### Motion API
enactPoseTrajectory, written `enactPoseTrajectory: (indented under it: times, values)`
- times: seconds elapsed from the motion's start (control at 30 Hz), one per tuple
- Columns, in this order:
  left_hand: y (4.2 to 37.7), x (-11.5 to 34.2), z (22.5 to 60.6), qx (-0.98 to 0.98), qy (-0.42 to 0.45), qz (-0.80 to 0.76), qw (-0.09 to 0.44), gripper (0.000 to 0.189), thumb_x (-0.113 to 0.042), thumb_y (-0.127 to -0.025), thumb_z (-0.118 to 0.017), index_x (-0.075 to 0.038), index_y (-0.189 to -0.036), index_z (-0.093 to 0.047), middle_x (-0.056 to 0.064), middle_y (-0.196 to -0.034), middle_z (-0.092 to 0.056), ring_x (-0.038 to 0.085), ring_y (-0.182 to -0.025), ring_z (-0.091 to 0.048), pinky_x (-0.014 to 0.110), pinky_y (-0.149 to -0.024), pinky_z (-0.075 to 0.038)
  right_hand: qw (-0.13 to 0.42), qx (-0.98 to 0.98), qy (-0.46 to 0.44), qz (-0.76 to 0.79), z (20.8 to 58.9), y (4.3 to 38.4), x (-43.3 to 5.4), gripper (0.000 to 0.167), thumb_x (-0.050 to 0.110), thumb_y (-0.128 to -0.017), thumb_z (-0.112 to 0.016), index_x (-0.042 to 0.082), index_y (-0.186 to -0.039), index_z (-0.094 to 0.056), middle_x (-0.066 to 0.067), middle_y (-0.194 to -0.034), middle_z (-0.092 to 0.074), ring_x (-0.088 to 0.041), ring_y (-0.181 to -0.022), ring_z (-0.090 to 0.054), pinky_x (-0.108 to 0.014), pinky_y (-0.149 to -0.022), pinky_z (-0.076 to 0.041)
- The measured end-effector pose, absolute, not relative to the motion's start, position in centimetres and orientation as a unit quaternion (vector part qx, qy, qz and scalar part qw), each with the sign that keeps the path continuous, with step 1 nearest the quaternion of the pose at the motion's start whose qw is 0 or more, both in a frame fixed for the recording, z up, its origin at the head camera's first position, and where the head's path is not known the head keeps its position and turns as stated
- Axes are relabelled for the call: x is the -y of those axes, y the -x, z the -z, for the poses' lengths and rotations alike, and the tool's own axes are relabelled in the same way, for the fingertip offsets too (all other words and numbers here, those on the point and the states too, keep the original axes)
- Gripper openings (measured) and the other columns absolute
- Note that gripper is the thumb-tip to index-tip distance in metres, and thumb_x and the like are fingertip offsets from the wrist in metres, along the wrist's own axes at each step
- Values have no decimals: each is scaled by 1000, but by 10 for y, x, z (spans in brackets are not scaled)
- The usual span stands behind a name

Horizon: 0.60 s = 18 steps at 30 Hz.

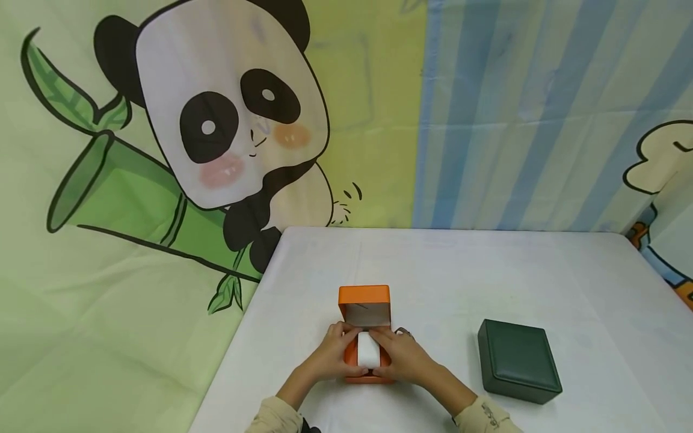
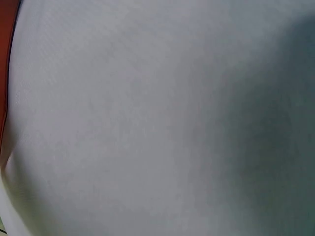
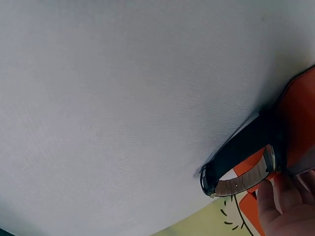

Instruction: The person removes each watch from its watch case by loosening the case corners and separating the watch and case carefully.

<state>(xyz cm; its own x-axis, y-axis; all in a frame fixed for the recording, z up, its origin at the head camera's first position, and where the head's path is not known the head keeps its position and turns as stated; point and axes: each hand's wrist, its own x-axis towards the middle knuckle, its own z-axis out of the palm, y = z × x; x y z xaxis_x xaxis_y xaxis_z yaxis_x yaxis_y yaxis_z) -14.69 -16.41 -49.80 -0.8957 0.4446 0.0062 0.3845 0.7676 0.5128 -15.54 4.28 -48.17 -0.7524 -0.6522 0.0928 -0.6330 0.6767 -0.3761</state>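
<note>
An orange box stands with its lid raised, and a white cushion sits inside its lower part. From the left side my left hand holds the cushion between fingers and thumb. On the opposite side my right hand grips it likewise, fingers at the far end and thumb at the near end. Beside the right fingers is a watch with a dark strap curved into a loop; whether those fingers touch it I cannot tell. The left wrist view shows only the box's edge, without the hand.
A closed dark green box lies to the right on the white tabletop. Behind the table hangs a printed curtain with a panda, which also runs down along the left edge.
</note>
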Motion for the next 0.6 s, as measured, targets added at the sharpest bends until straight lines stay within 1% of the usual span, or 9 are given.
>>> enactPoseTrajectory:
  times: [0.2, 0.4, 0.47, 0.53, 0.6]
  values:
    - [144, 163, 499, -946, -228, -227, 42, 81, -48, -70, -73, -6, -133, -45, 5, -118, -41, 18, -108, -37, 35, -91, -42, 2, -920, 346, 181, 484, 153, -39, 70, 36, -69, -76, 3, -125, -53, -12, -125, -56, -27, -97, -60, -50, -87, -44]
    - [142, 160, 498, -952, -228, -203, 28, 77, -46, -71, -73, -7, -132, -45, 7, -117, -41, 19, -106, -37, 34, -90, -42, -23, -930, 334, 149, 484, 151, -33, 68, 36, -66, -77, 6, -122, -55, -7, -124, -58, -25, -85, -62, -44, -81, -47]
    - [143, 159, 498, -955, -228, -191, 21, 76, -46, -70, -73, -8, -131, -46, 7, -116, -41, 19, -106, -38, 34, -90, -42, -25, -932, 330, 147, 482, 150, -32, 67, 34, -65, -77, 6, -122, -55, -6, -123, -58, -26, -82, -63, -43, -79, -48]
    - [143, 157, 498, -957, -227, -181, 15, 75, -46, -70, -73, -9, -130, -46, 8, -116, -42, 20, -106, -38, 34, -90, -42, -22, -934, 324, 148, 481, 149, -30, 68, 32, -64, -78, 5, -123, -55, -6, -123, -57, -27, -82, -63, -42, -77, -49]
    - [144, 155, 499, -959, -226, -169, 9, 74, -46, -70, -72, -9, -129, -47, 8, -116, -43, 21, -106, -38, 35, -91, -41, -21, -936, 318, 149, 479, 149, -29, 68, 29, -64, -78, 5, -122, -55, -7, -123, -58, -27, -81, -63, -40, -71, -50]
